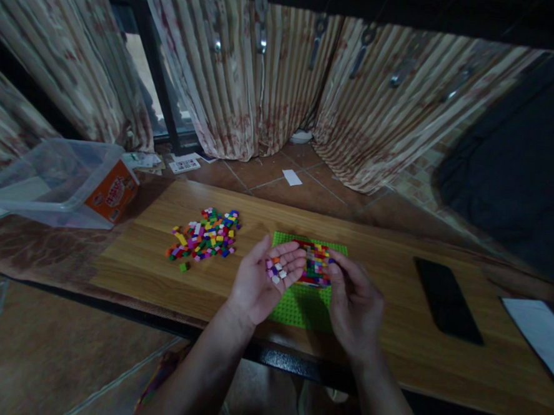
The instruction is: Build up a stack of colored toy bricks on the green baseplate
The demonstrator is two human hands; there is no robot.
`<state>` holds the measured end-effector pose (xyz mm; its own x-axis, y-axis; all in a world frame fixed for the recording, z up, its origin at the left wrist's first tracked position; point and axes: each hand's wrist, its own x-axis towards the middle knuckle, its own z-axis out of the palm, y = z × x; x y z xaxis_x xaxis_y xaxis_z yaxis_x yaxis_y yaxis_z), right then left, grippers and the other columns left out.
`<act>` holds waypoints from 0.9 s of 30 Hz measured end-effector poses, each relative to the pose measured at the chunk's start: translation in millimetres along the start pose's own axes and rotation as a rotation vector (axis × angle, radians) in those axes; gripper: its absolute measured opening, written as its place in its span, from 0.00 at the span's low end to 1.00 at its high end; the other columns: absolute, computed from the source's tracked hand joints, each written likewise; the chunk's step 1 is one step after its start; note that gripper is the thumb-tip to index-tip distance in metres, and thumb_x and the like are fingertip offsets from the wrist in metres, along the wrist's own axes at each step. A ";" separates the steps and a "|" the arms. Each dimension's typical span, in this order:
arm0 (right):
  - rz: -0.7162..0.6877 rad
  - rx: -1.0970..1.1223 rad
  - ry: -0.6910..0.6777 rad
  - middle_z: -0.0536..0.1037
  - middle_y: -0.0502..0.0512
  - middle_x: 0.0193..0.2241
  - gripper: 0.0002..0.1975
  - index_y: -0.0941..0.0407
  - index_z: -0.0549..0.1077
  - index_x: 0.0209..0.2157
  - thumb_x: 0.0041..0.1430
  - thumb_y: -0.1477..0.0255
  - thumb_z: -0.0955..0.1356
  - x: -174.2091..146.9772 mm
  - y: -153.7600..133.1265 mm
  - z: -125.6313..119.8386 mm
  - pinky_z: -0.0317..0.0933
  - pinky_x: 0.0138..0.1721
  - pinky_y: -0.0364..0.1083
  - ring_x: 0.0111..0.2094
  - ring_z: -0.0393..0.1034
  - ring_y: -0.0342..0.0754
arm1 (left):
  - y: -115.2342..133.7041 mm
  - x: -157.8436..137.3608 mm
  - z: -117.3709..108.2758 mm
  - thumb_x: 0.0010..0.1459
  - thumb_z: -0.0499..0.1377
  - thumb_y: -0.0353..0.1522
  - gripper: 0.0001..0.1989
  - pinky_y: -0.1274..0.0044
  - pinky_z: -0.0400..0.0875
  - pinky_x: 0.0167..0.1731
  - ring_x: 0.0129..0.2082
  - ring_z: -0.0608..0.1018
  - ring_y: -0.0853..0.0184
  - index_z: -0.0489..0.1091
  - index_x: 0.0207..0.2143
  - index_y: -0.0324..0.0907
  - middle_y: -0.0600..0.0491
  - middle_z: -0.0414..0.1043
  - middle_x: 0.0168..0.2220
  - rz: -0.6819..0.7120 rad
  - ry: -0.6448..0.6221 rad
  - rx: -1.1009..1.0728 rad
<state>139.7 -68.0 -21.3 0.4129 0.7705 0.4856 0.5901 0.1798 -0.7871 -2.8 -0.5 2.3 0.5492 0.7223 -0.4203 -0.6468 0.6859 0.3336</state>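
Note:
My left hand (253,287) is palm up and slightly cupped, cradling several small toy bricks (275,271) in white, pink, purple and orange. Thumb and fingertips of my right hand (358,300) pinch a small dark blue brick (331,261) at the right side of a multicoloured brick build (315,263). That build rises from a green studded baseplate (299,309), and my left fingers hide part of its left side. To the left, a loose pile of mixed-colour bricks (212,235) lies on the wooden board, with one green brick (184,267) apart from it.
A clear plastic bin (60,216) with an orange label stands at the far left, papers (184,163) beside it. On the right of the wooden tabletop (395,265) lie a black phone-like slab (447,299) and a white sheet (539,336). Striped curtains (238,80) hang behind.

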 end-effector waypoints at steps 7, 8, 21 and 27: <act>0.064 -0.066 -0.035 0.80 0.54 0.37 0.09 0.52 0.75 0.41 0.62 0.66 0.66 -0.3 8.8 -6.2 0.67 0.42 0.50 0.38 0.74 0.49 | 3.2 3.4 -3.3 0.63 0.51 0.37 0.19 0.80 0.73 0.30 0.27 0.77 0.69 0.75 0.32 0.31 0.44 0.76 0.28 0.082 0.121 -0.025; 0.048 -0.078 -0.058 0.79 0.54 0.38 0.09 0.52 0.75 0.40 0.62 0.66 0.66 -0.8 9.0 -6.7 0.66 0.44 0.51 0.40 0.74 0.49 | 4.2 3.6 -3.3 0.63 0.51 0.37 0.19 0.80 0.73 0.29 0.27 0.77 0.70 0.75 0.32 0.31 0.44 0.76 0.28 0.093 0.135 -0.027; 0.064 -0.144 -0.119 0.70 0.52 0.53 0.06 0.46 0.80 0.34 0.56 0.66 0.69 -16.7 33.4 1.0 0.51 0.57 0.61 0.56 0.60 0.54 | 10.1 3.9 -3.4 0.62 0.52 0.35 0.17 0.81 0.73 0.28 0.26 0.76 0.71 0.74 0.30 0.31 0.45 0.76 0.27 0.135 0.148 -0.031; 0.180 0.013 -0.079 0.71 0.55 0.51 0.05 0.50 0.79 0.31 0.54 0.67 0.70 -16.2 34.8 3.2 0.55 0.55 0.60 0.54 0.64 0.54 | 10.2 4.1 -2.1 0.62 0.52 0.35 0.17 0.81 0.73 0.28 0.26 0.76 0.70 0.74 0.30 0.30 0.44 0.75 0.27 0.139 0.158 -0.024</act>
<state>151.3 -72.3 -57.8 0.4551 0.8365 0.3052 0.5020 0.0420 -0.8638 -8.2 9.3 2.3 0.3652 0.7857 -0.4993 -0.7241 0.5768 0.3782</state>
